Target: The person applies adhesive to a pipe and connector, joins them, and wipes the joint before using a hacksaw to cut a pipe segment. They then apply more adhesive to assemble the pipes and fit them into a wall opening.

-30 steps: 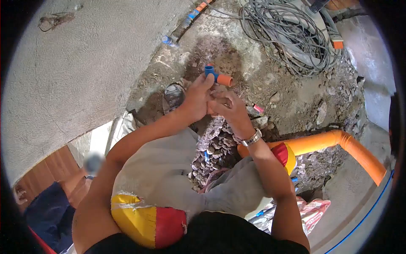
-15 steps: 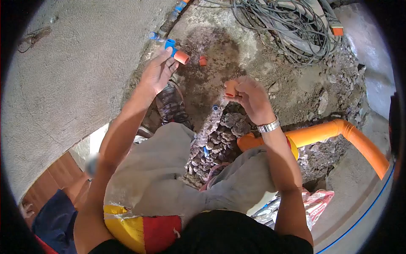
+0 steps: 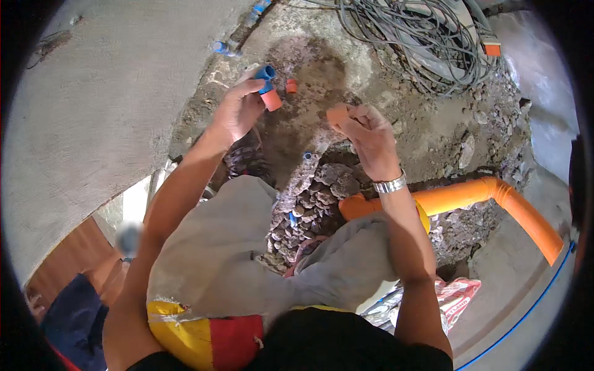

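Left hand (image 3: 238, 110): closed on a blue tee fitting (image 3: 265, 75), thumb and fingers on its body. The tee is held above the bare ground (image 3: 371, 83), toward the edge that meets the plastered wall (image 3: 111, 93). One mouth of the tee faces up and away; an orange end piece (image 3: 271, 100) sits on the branch pointing down toward the wearer.

Right hand (image 3: 374, 139): gripping a short orange coupling (image 3: 338, 116) between thumb and fingertips, well apart from the tee. Coupling slightly blurred — its bore cannot be made out. Metal-banded watch (image 3: 391, 183) on this wrist.

On the ground, just beyond the tee's orange end, lies a small red-orange fitting (image 3: 291, 85), touched by neither hand. Between the hands and nearer the wearer, a blue-rimmed pipe end (image 3: 307, 156) stands at the top of a rough grey ridge; broken stones (image 3: 315, 201) fill the hollow beside it.

Surroundings: a blue-ended pipe (image 3: 221, 47) at the ground's wall-side edge; a tangled grey cable coil (image 3: 445, 55) near the far right corner; a thick orange pipe (image 3: 461, 193) crossing toward the right edge, with its elbow bending down — its near end lies beside the stones, close to the wearer's right knee.
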The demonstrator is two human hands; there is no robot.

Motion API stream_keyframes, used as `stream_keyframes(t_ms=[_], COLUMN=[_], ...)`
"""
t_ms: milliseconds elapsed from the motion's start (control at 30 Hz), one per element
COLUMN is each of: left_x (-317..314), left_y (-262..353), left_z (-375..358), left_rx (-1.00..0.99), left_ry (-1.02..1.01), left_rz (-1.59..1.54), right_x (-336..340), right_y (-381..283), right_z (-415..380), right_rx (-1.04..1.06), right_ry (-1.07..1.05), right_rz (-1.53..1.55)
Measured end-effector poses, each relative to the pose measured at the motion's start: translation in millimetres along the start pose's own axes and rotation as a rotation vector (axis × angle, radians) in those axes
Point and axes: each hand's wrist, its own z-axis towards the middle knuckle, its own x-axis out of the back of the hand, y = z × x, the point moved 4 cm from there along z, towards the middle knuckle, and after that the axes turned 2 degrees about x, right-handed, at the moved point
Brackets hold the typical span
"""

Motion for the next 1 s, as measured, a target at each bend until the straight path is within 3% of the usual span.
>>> stream_keyframes(t_ms=[233,300,433,500,600,733,800,1000], left_x=[-8.8,-8.5,2.8,5.5,-6.3,-15.0,-14.7,-34.3], left_y=[-12.2,-20.8,-56.4,-71.2,-74.9,-61.4,-47.4,-29.6], left_z=[-12.5,-15.2,-18.0,-17.8,-29.9,-40.7,-42.0,-54.9], left_rx=[0.026,0.055,0.117,0.084,0.120,0.057,-0.099,-0.207], left_ry=[0.019,-0.003,0.001,0.001,0.049,0.030,0.029,-0.017], left_rz=[-0.014,-0.067,-0.164,-0.208,-0.158,-0.120,-0.033,0.284], right_x=[-8.3,-14.0,-19.4,-23.2,-28.5,-39.4,-45.4,-68.0], right_y=[-16.3,-22.8,-33.1,-37.5,-25.4,-19.2,-20.6,-25.8], right_z=[-3.0,-5.8,7.2,22.3,32.7,21.0,15.2,18.4], right_rx=[0.119,-0.037,-0.125,-0.001,0.083,0.026,0.001,0.154], right_ry=[0.001,0.062,-0.030,-0.102,-0.098,-0.128,-0.132,-0.238], right_rz=[-0.122,-0.114,-0.220,-0.421,-0.450,-0.469,-0.471,-0.522])
